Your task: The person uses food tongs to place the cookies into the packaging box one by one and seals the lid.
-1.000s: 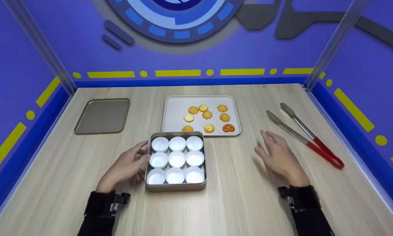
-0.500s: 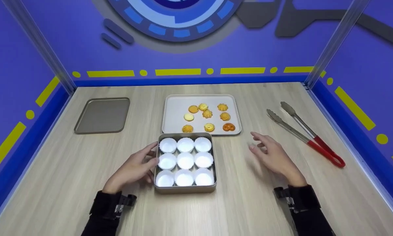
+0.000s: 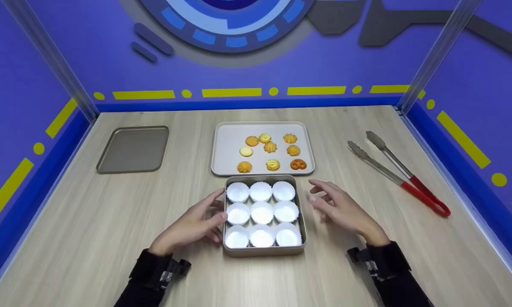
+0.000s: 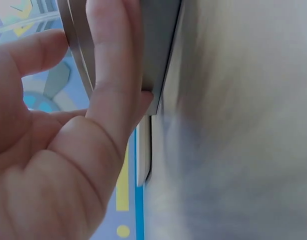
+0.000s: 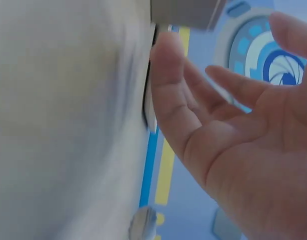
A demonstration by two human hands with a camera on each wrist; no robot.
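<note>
Flanking hands [image 3: 192, 226] [image 3: 343, 209], square brushed-metal tin [image 3: 262, 251], pleated white paper cups [image 3: 262, 212].

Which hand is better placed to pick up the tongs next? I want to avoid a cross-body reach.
Probably the right hand: it is open, holds nothing, and the tongs lie on its side. The left hand presses the tin.
</note>
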